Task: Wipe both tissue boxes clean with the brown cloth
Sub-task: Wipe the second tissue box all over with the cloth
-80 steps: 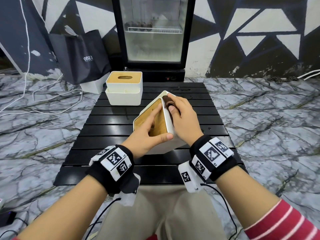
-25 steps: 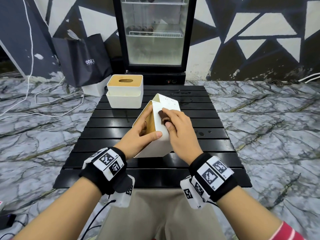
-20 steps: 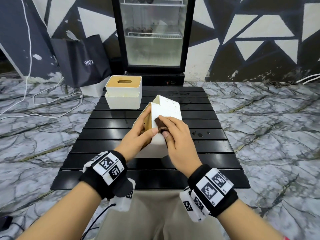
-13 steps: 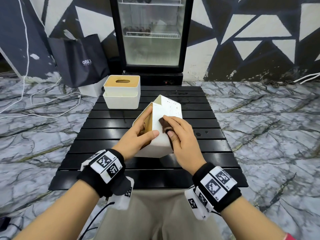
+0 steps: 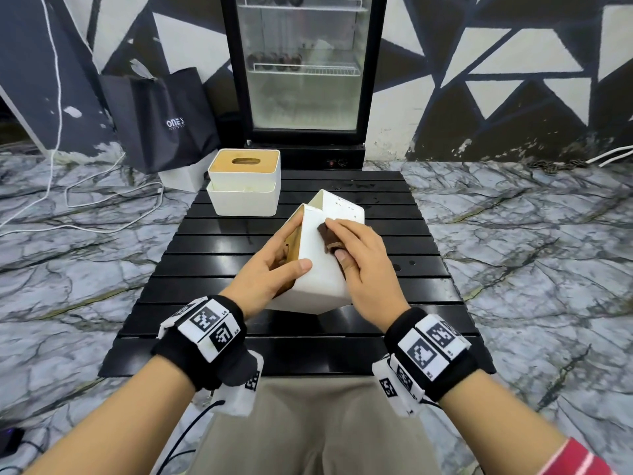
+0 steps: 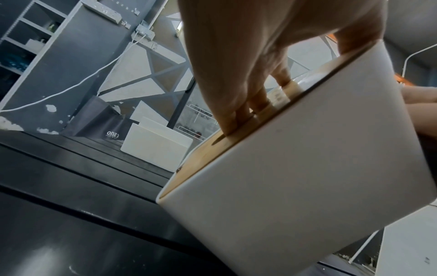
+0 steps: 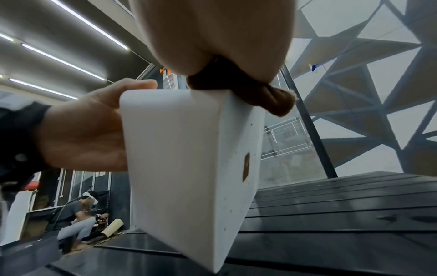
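— Where are the 2 tissue boxes?

— 1 is between the hands. The left hand (image 5: 270, 265) grips this tilted tissue box (image 5: 317, 269) — thumb lying on the white side that faces up, fingers (image 6: 238, 114) reaching over the wooden lid and dipping into its slot. The box leans on 1 lower edge on the black slatted table (image 5: 212, 269), lid turned toward the left hand.

— And the right hand?

— The right hand (image 5: 363, 265) lies on the same upturned white side, fingers fairly straight, pressing the brown cloth (image 5: 327, 238) against it. The cloth is bunched under the fingers; a dark fold pokes out past the thumb, and in the right wrist view a rolled end (image 7: 267, 100) hangs over the box's top edge.

— Anything on that box?

— Small dark specks on the face beyond the right hand, and a brown mark (image 7: 246, 168) on it in the right wrist view.

— The second tissue box?

— The second tissue box (image 5: 244, 186) stands upright on the table beyond the left hand, well apart from both hands, wooden lid up. Behind it a dark bag (image 5: 161, 118) sits on the marble floor, and a glass-door fridge (image 5: 301, 70) stands past the table's far edge.
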The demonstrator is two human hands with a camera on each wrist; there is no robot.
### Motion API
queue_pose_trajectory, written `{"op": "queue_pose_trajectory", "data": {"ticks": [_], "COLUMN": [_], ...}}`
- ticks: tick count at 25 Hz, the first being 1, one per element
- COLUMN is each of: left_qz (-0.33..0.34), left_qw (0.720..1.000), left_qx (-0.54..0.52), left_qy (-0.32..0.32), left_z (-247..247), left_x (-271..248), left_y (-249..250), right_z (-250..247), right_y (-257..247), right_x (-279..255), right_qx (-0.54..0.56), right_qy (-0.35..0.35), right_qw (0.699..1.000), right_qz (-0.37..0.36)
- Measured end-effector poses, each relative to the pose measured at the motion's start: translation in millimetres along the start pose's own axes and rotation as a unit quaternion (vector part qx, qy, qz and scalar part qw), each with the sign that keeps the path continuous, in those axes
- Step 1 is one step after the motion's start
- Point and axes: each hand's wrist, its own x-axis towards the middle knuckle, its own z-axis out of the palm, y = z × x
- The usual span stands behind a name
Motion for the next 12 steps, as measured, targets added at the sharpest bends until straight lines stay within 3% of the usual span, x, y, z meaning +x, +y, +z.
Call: {"op": "queue_pose_trajectory", "data": {"ticks": [12], "left_qz": [-0.001], "left_qw": [1.0], "left_qx": [0.005], "left_qy": [-0.017], "left_z": [-4], "left_x": [-2], "left_y": [-3], "right_z": [-8], "right_y": [15], "right_x": [35], "right_qx": [-0.014], "right_qy": [0.007], "right_qw": [0.999], "right_qz": [0.04]}}
